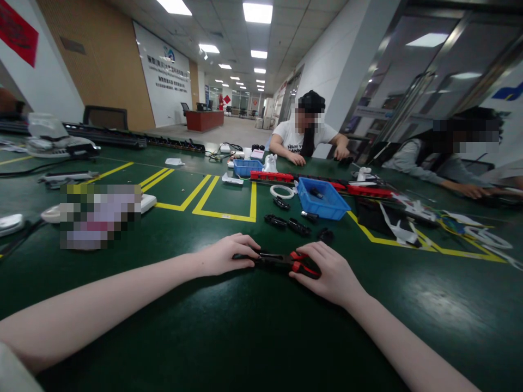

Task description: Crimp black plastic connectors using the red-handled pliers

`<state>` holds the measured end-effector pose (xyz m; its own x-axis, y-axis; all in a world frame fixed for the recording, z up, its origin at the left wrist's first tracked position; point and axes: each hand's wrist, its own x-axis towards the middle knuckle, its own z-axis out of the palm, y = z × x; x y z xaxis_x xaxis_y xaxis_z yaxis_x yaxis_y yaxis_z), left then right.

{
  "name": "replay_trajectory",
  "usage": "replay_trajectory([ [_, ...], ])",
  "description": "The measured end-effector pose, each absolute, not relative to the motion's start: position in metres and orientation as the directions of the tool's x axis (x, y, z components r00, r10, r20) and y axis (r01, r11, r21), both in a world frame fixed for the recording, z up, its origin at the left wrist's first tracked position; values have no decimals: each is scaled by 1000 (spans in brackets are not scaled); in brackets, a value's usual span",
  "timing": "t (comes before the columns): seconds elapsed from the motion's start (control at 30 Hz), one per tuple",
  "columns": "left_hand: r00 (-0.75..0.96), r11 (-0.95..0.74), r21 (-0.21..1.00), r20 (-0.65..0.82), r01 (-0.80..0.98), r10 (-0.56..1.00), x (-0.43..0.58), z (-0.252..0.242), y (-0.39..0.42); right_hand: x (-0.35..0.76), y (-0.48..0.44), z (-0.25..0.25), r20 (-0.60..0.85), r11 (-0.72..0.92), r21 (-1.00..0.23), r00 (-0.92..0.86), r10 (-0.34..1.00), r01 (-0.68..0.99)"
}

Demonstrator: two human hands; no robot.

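Firstly, green tabletop (245, 332), spreading across the foreground; blue bin (329, 210), bounding the far side. Red-handled pliers (281, 260), lying crosswise: right hand (330, 269) grips handles; left hand (229, 253) touches nose end, whether pinching cannot be told.

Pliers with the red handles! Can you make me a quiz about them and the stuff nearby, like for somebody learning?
1. True or false: the right hand is at the red handles of the pliers.
2. Choose one. What colour is the ring beside the larger blue tray? A: red. B: white. C: green.
3. Fill the gap: the tape lines on the green table are ____.

Key: 1 true; 2 B; 3 yellow.
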<state>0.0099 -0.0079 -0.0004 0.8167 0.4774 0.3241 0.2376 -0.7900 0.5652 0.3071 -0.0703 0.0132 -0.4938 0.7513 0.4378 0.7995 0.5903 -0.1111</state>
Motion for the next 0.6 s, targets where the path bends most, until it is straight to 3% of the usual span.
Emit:
replay_trajectory([
  [0.6, 831, -807, 545, 324, 227, 453, 9, -2, -6, 301, -75, 16, 355, 588, -154, -511, 783, 794],
])
